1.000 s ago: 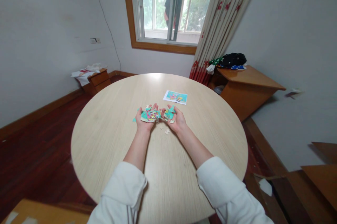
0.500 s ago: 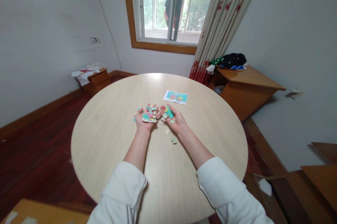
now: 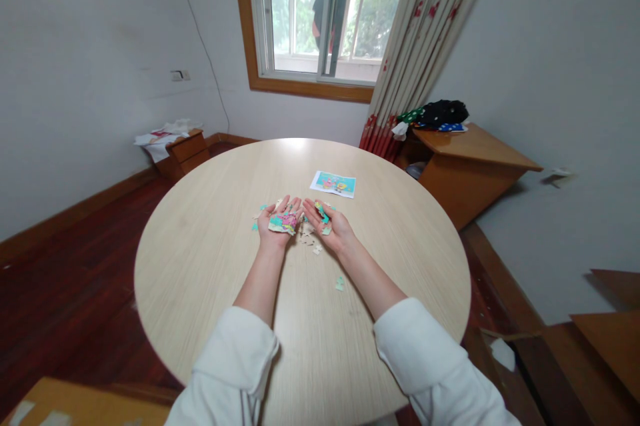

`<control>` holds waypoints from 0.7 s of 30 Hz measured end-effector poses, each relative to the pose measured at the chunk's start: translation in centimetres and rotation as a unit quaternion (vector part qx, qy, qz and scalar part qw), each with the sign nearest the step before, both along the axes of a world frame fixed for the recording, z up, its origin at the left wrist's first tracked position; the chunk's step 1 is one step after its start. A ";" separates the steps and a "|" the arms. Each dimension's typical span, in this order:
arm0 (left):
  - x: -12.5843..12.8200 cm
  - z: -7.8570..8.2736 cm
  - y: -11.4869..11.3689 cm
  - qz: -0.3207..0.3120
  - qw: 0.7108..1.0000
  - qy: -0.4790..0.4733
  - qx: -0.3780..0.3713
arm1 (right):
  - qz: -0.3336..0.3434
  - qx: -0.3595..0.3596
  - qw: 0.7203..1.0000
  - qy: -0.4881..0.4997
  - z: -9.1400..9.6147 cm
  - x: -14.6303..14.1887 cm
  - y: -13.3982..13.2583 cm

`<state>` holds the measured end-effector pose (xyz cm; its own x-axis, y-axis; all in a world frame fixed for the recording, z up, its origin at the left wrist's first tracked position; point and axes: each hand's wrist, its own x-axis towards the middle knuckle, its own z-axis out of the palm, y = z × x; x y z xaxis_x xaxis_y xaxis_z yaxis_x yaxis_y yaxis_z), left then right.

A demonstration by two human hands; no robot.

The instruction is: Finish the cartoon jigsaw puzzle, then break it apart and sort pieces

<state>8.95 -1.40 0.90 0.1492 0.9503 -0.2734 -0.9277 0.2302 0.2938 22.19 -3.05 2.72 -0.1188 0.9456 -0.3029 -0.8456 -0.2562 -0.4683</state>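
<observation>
My left hand (image 3: 273, 226) is palm up with its fingers stretched out, bearing a cluster of jigsaw puzzle pieces (image 3: 283, 223) in pink and turquoise. Beside it, my right hand (image 3: 334, 225) is tilted palm inward and holds a few green and yellow puzzle pieces (image 3: 323, 213) near the thumb. Loose puzzle pieces (image 3: 307, 234), several of them pale side up, lie on the table below and between the hands. One light green puzzle piece (image 3: 340, 284) rests nearer to me, by my right forearm.
A printed picture sheet (image 3: 334, 184) with cartoon figures lies on the round wooden table (image 3: 210, 259) beyond my hands. Wooden furniture (image 3: 470, 153) with dark cloth on top stands behind right. A small cabinet (image 3: 187, 153) stands at back left, and a curtained window (image 3: 300, 13) is ahead.
Pieces have dropped from both hands onto the table, leaving fewer on the palms. The light green piece near my right forearm has shifted right and toward me.
</observation>
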 end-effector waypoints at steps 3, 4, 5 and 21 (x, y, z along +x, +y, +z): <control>0.3 0.4 0.0 0.008 0.999 -0.037 -0.018 | -0.006 0.032 0.999 0.010 0.1 -0.2 -0.2; 0.4 0.5 0.0 0.017 0.998 -0.048 -0.022 | -0.006 0.038 0.999 0.012 0.1 -0.2 -0.2; 0.4 0.6 0.1 0.028 0.998 -0.055 -0.028 | -0.007 0.039 0.999 0.012 0.1 -0.3 -0.2; -0.2 0.0 0.1 0.010 0.998 -0.032 0.045 | -0.002 0.033 0.999 -0.025 -0.7 0.4 0.2</control>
